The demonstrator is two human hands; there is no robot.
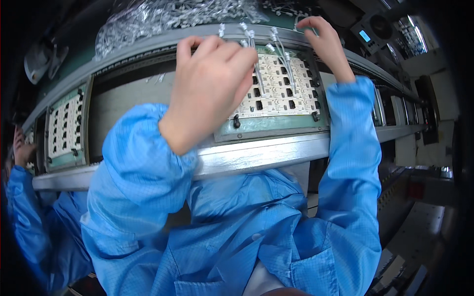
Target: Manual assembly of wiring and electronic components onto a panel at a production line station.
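Observation:
My left hand (210, 84) is over the left part of a pale circuit-board panel (274, 107), its back toward me. Its fingers are curled, and the fingertips and anything in them are hidden. My right hand (327, 45) is past the panel's far right corner, thumb and index finger bent and apart. A thin white cable (296, 21) is next to its index fingertip; I cannot tell whether they touch. White cables with clear connectors (284, 55) lie across the panel and over its far edge. Rows of black components (291, 104) sit on the panel, held in a green fixture (276, 125).
A heap of bagged cables (173, 22) lies beyond the metal rail. Another panel in a fixture (66, 123) sits on the line at left. A co-worker's hand (22, 150) is at the far left. A device with a lit screen (364, 36) stands at the far right.

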